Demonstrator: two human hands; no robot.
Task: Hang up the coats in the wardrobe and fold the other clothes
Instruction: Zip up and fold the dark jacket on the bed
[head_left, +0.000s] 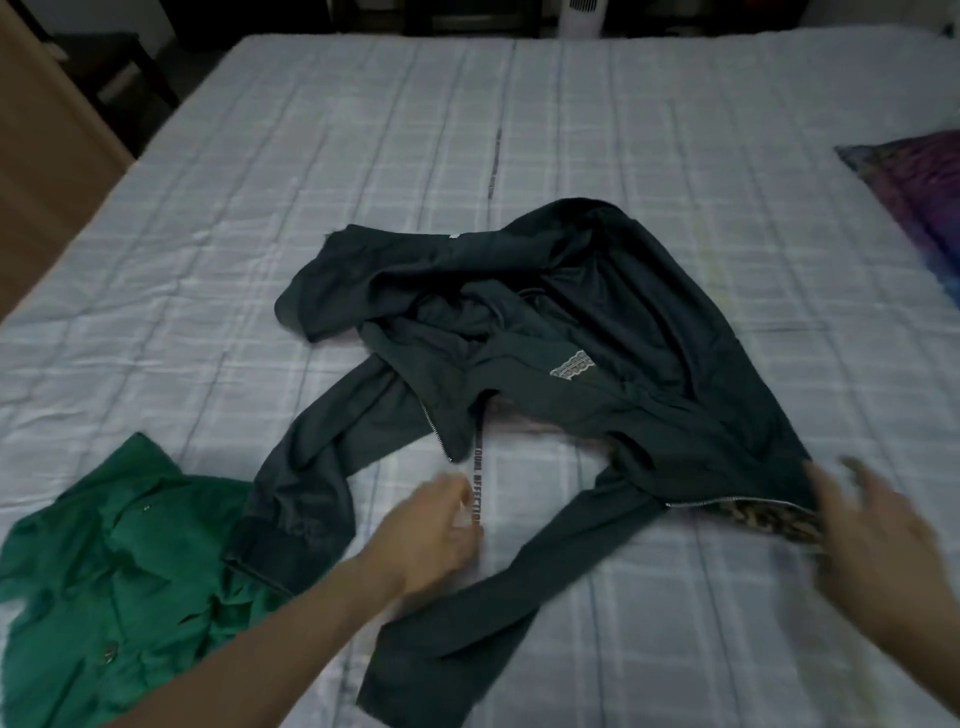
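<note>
I have the dark jacket (545, 332) spread in a loose heap in the middle of the bed (208, 208), zip open and both sleeves trailing toward me, so I can find its edges and get it in shape for the wardrobe. My left hand (441, 530) sits at the printed drawstring (476, 488) that runs down from the hood; the fingers look curled close to it, but the blur keeps me from telling whether I pinch it or only touch it. My right hand (872, 525) hovers with fingers spread and loose at the jacket's hem on the right, where a patterned lining shows; it grasps nothing that I can see. I judge both hands are placed to lift the jacket by its two front edges.

The green shirt (104, 587) lies crumpled at the near left corner, just under one sleeve, waiting its turn.

Counting: one jacket, one shirt, one drawstring in sight, one purple pillow (919, 192) at the far right.
</note>
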